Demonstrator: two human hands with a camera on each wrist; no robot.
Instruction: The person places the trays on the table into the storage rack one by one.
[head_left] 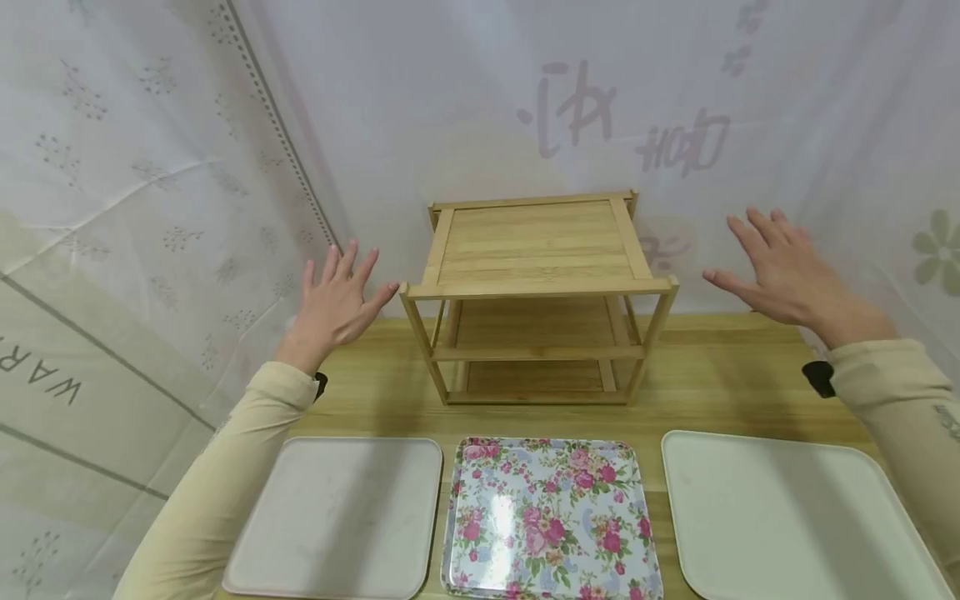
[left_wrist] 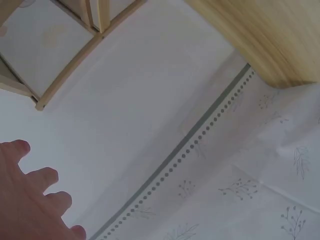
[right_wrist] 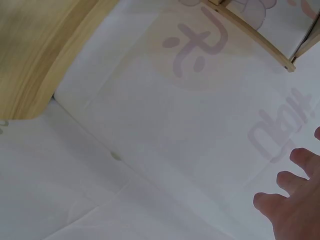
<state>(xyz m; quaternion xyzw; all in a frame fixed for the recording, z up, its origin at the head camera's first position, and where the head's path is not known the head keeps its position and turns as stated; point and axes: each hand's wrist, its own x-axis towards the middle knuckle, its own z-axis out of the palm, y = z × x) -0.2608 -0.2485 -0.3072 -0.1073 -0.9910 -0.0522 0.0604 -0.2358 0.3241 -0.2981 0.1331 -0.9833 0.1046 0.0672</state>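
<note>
While both hands hang raised with fingers straight and spread, holding nothing, the three-tier wooden rack (head_left: 536,296) stands upright between them at the back middle of the worktop (head_left: 720,367), close to the draped white backdrop (head_left: 450,100). Left hand (head_left: 335,304) sits just beside the rack's top left front corner, thumb tip near it; contact cannot be confirmed from the head view. Right hand (head_left: 780,267) is well apart from the right side of the rack, palm facing inward. Judgement: if the rack is to be gripped, the hands should close on opposite sides at the same height, on the corner posts or top side rails rather than on the thin slats, and keep the frame level, since it is tall, open and likely light enough to tip. The right hand has more way to cover than the left, so it should arrive first or together with it to avoid a one-sided push. Three trays lie along the near edge: a plain tray (head_left: 341,517), a floral tray (head_left: 547,517), and a larger plain tray (head_left: 787,512), the last cut off by the frame. Wrist views show only fingertips, backdrop and slivers of rack and worktop. The rack's back legs and the rear of its lower shelves are hidden.
</note>
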